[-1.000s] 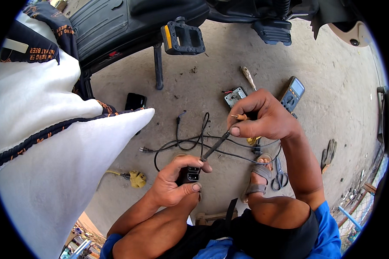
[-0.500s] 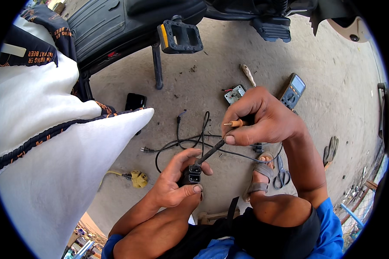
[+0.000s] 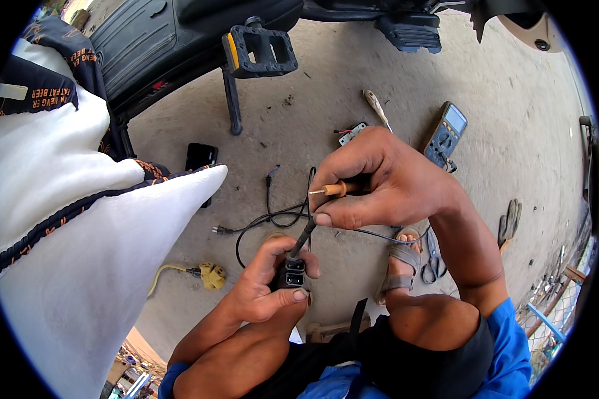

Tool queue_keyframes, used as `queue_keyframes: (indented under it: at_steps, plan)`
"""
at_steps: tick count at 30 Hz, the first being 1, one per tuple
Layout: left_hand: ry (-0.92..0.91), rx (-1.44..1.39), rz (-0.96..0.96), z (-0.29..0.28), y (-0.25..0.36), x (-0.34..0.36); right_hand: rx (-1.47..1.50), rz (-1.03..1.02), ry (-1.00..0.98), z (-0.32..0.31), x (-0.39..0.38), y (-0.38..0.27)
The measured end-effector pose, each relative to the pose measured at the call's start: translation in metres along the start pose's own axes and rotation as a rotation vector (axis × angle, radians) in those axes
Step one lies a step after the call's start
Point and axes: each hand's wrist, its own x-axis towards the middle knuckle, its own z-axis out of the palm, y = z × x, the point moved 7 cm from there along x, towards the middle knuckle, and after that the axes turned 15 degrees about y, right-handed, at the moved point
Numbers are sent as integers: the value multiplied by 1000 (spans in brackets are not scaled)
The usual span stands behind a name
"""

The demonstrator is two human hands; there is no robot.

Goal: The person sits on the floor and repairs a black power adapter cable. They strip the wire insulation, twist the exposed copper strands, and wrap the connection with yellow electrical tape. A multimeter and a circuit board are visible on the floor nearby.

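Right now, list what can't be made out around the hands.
All in the head view:
Black connector: back hidden by the left hand.
Orange probe: rear end covered by the right hand.
Circuit board: partly hidden behind the right hand.
Multimeter: any reading on its screen too small to make out.

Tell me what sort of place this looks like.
Probably an informal repair spot, perhaps open-air: a black vehicle with pedals stands over gritty ground, where a multimeter and a screwdriver lie.

Open gap between pedal (image 3: 266, 69) and cable (image 3: 269, 215), multimeter (image 3: 444, 138) beyond right hand (image 3: 396, 183), space beneath unclear
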Motion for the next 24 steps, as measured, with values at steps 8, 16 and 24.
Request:
queue_keyframes:
  at_steps: [8, 16, 24]
  plan:
    - [-8, -17, -23, -1, -5, 0, -113, -181, 111, -9, 2, -7]
    - [-56, -30, -2, 2, -6, -3, -45, 318, 364, -52, 22, 41]
    - [-102, -23, 8, 3, -4, -2, -332, 531, -28, -31, 63, 139]
